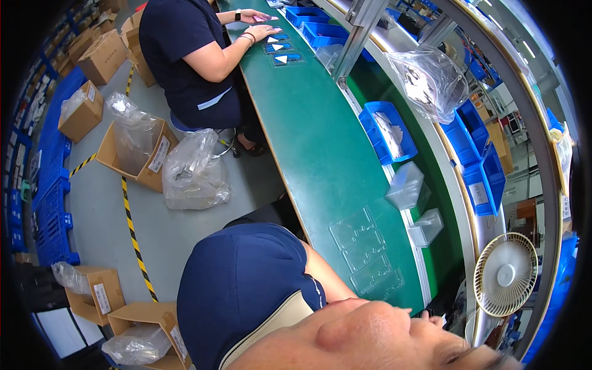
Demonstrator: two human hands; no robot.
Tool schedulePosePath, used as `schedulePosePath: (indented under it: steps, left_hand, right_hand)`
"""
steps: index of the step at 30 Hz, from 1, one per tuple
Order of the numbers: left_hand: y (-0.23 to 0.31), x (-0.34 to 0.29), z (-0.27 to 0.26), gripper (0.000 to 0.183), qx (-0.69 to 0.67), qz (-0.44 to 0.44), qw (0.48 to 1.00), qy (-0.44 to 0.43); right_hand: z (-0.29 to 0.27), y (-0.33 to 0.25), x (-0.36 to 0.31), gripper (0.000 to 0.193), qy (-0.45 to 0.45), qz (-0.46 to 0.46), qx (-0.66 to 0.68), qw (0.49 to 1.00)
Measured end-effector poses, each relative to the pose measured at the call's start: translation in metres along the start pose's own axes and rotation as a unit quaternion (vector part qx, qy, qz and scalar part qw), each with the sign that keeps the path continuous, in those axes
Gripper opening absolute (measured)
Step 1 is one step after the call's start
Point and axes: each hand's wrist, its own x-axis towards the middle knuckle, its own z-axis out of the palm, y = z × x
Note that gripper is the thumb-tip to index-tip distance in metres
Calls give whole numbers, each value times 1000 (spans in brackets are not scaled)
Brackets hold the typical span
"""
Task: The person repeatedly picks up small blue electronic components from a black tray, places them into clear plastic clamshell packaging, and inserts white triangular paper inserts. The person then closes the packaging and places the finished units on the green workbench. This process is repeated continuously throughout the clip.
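My left arm [328, 271], below a navy sleeve, reaches over the edge of a green-topped workbench [314, 160]. Its forearm passes out of sight at the bottom of the picture. A few fingertips [435, 318] show past that spot, probably my left hand's; what they hold, if anything, is hidden. Nearest to the arm, several clear plastic blister trays [361, 250] lie in an overlapping row on the bench. My right hand is out of view.
Up the bench, a co-worker's hands [262, 29] rest by several dark blue flat pieces with white triangles [280, 59]. Blue bins [390, 132], clear plastic boxes [407, 186] and a fan [505, 274] line the far side. Cartons [139, 154] with plastic bags stand on the floor behind.
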Motion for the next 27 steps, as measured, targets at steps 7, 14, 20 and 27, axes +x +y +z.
schedulePosePath:
  steps: [7, 14, 20, 27]
  left_hand:
    - [36, -63, -74, 48, -420, -232, 877, 35]
    - [73, -115, -143, 33, -435, -228, 865, 106]
    - [101, -147, -175, 45, -338, -259, 892, 153]
    - [108, -197, -206, 51, -408, -240, 847, 242]
  right_hand:
    - [72, -155, -6, 35, -69, -60, 204, 975]
    - [102, -166, -10, 42, -278, -20, 412, 868]
    - [111, -211, -20, 31, -277, 19, 460, 843]
    - [150, -192, 17, 22, -170, 91, 497, 846]
